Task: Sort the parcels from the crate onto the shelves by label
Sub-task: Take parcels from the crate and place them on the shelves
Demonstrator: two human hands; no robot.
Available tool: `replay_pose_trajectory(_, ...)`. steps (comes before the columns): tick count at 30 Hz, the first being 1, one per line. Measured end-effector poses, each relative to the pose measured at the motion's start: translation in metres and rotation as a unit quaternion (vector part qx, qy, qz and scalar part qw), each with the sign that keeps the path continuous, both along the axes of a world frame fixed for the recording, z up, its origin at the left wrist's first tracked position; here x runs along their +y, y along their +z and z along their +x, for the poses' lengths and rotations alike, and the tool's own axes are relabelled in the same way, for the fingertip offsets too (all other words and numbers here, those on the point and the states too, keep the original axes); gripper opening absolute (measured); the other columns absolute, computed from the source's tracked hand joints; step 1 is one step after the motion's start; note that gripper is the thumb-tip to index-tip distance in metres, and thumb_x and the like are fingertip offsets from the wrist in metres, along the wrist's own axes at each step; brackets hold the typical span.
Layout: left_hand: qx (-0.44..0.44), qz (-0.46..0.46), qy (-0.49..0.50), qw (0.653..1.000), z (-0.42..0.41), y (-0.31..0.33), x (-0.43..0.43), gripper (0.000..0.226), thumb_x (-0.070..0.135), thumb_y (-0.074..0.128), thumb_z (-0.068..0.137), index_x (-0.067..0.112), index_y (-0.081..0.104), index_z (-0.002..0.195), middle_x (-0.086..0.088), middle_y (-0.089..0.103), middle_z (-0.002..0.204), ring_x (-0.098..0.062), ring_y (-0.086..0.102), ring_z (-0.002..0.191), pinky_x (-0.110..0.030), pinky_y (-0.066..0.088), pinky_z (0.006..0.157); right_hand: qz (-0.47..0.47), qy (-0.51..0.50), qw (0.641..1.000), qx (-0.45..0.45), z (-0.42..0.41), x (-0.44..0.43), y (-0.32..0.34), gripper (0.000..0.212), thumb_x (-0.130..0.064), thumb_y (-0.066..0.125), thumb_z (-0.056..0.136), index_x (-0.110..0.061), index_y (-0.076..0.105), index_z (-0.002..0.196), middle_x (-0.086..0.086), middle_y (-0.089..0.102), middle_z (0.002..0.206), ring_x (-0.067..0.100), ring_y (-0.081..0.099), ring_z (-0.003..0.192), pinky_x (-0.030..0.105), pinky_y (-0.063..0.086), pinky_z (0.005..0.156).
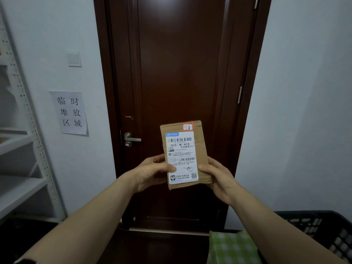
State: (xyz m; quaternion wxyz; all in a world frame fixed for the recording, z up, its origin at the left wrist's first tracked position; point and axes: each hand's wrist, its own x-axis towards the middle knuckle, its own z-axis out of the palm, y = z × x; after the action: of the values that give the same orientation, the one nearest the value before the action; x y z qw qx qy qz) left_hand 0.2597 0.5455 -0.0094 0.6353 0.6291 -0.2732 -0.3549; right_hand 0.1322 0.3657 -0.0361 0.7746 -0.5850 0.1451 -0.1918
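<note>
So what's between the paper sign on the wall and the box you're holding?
In the head view, the silver door handle sits between the paper sign and the cardboard parcel, on the dark wooden door.

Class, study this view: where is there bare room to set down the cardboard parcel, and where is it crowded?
Bare: the lower shelf board, left of the perforated upright, and the front of the board above. Crowded: higher up, among blurred white items, and the corner where the green checked parcel lies beside the black crate.

Matt creased cardboard parcel (185, 153) — glossy dark wood door (181, 63).
</note>
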Motion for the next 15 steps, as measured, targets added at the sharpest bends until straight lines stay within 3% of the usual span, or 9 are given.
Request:
replay_pose_trajectory(3, 0.000, 0.012, 0.009, 1.000, 0.006, -0.006, 0.009, 0.050, 0.018, 0.081, 0.071, 0.020, 0.062, 0.117, -0.001, 0.071, 0.112, -0.020, 0.063, 0.113, -0.048, 0.045, 0.103, -0.005, 0.020, 1.000, 0.008, 0.006, 0.006, -0.002, 0.050, -0.006, 0.070, 0.075, -0.013, 0.060, 0.124, 0.007, 0.073, 0.102, 0.018, 0.069, 0.087, 0.029, 0.051, 0.073)
replay_pose_trajectory(8, 0.002, 0.050, 0.058, 0.997, 0.017, -0.016, 0.041, 0.048, 0.012, 0.075, 0.077, 0.016, 0.059, 0.121, 0.000, 0.071, 0.111, -0.017, 0.065, 0.109, -0.043, 0.047, 0.100, -0.002, 0.074, 0.997, 0.037, 0.034, 0.025, -0.018, 0.073, -0.013, 0.076, 0.058, -0.012, 0.055, 0.128, 0.010, 0.073, 0.104, 0.027, 0.069, 0.096, 0.037, 0.052, 0.079)
replay_pose_trajectory(12, 0.017, 0.086, 0.123, 0.988, 0.039, -0.024, 0.091, 0.056, 0.009, 0.077, 0.073, 0.017, 0.056, 0.125, 0.003, 0.071, 0.111, -0.013, 0.066, 0.105, -0.032, 0.056, 0.085, -0.013, 0.144, 0.988, 0.055, 0.080, 0.063, -0.026, 0.069, -0.008, 0.074, 0.058, -0.010, 0.056, 0.124, 0.013, 0.073, 0.100, 0.030, 0.068, 0.095, 0.045, 0.053, 0.085)
replay_pose_trajectory(15, 0.024, 0.103, 0.159, 0.982, 0.056, -0.031, 0.137, 0.064, 0.016, 0.081, 0.065, 0.020, 0.058, 0.125, 0.004, 0.070, 0.114, -0.014, 0.062, 0.112, -0.041, 0.049, 0.099, -0.022, 0.179, 0.981, 0.066, 0.114, 0.106, -0.027, 0.061, -0.008, 0.074, 0.062, -0.011, 0.058, 0.121, 0.012, 0.073, 0.099, 0.029, 0.068, 0.095, 0.046, 0.052, 0.088)
